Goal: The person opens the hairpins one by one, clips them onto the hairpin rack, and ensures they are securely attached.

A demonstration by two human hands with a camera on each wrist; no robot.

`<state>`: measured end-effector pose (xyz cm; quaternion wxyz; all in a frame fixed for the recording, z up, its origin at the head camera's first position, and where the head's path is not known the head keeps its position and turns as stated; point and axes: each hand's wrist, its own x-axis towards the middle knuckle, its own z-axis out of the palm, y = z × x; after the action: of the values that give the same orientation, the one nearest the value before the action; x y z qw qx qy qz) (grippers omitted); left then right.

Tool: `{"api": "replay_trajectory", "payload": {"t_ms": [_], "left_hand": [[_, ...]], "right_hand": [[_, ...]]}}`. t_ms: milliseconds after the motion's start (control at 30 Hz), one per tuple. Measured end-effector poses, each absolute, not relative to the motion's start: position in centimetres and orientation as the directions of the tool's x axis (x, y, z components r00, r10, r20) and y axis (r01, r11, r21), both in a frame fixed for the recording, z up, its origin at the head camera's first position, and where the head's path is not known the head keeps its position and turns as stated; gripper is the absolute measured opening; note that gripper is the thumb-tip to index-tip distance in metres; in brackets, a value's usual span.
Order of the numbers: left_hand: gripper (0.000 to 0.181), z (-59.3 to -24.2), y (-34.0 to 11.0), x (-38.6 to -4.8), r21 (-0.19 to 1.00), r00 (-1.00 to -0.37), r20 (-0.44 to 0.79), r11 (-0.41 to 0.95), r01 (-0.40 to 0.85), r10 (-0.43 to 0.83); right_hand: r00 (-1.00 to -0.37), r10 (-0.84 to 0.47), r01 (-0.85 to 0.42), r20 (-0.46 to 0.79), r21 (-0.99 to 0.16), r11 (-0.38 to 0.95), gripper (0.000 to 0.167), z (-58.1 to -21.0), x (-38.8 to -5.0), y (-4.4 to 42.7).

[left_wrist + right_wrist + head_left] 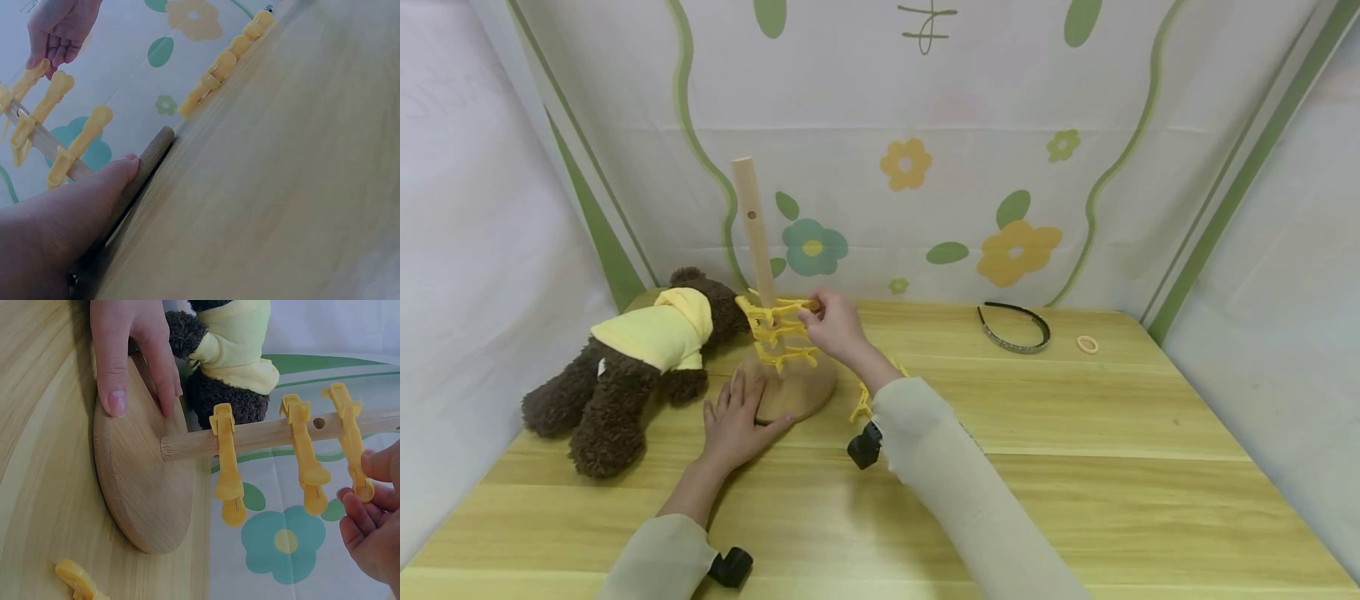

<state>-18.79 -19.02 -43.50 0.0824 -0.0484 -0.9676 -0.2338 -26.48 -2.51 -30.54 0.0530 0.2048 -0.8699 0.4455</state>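
Note:
A pale wooden post (754, 233) stands upright on a round wooden base (805, 392). Around the lower post sit three tiers of yellow plastic pieces with rounded ends and small clips (228, 472). My right hand (838, 327) pinches the rounded end of a piece in the top tier (350, 434) between thumb and fingers. With fingers spread, my left hand (735, 429) rests on the near left edge of the base, its thumb (122, 172) along the rim. More yellow plastic pieces (225, 65) lie on the table to the right of the base, partly hidden by my right forearm.
A brown teddy bear in a yellow hoodie (651, 333) lies left of the base, its head near the post. At the back right are a dark headband (1015, 346) and a small wooden ring (1087, 344). A printed cloth backdrop (970, 92) rises behind the table (1105, 467).

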Motion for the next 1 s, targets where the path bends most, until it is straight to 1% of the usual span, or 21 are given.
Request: {"api": "replay_trajectory", "payload": {"t_ms": [167, 467, 567, 667, 800, 1000], "left_hand": [[0.087, -43.5, -19.0, -18.9, 0.437, -0.981, 0.188, 0.89, 0.128, 0.048], [0.088, -43.5, -19.0, -19.0, 0.44, -0.982, 0.182, 0.889, 0.124, 0.047], [0.088, -43.5, -19.0, -18.9, 0.442, -0.982, 0.181, 0.888, 0.125, 0.048], [0.088, -43.5, -19.0, -18.9, 0.443, -0.982, 0.181, 0.887, 0.127, 0.05], [0.087, -43.6, -18.9, -18.9, 0.446, -0.982, 0.182, 0.885, 0.133, 0.055], [0.087, -43.8, -18.9, -19.0, 0.445, -0.98, 0.191, 0.886, 0.133, 0.052]], "right_hand": [[-0.916, -0.3, -0.393, 0.267, -0.75, 0.532, 0.021, -30.5, -26.4, -2.4], [-0.907, -0.307, -0.41, 0.288, -0.765, 0.497, 0.023, -30.5, -26.6, -2.3], [-0.907, -0.311, -0.409, 0.283, -0.763, 0.501, 0.027, -30.4, -26.6, -2.1], [-0.903, -0.323, -0.417, 0.285, -0.764, 0.492, 0.036, -30.4, -26.5, -1.8], [-0.884, -0.34, -0.453, 0.321, -0.768, 0.452, 0.046, -30.2, -26.0, -0.4], [-0.851, -0.341, -0.518, 0.399, -0.74, 0.428, 0.043, -30.4, -24.8, 2.7]]}}
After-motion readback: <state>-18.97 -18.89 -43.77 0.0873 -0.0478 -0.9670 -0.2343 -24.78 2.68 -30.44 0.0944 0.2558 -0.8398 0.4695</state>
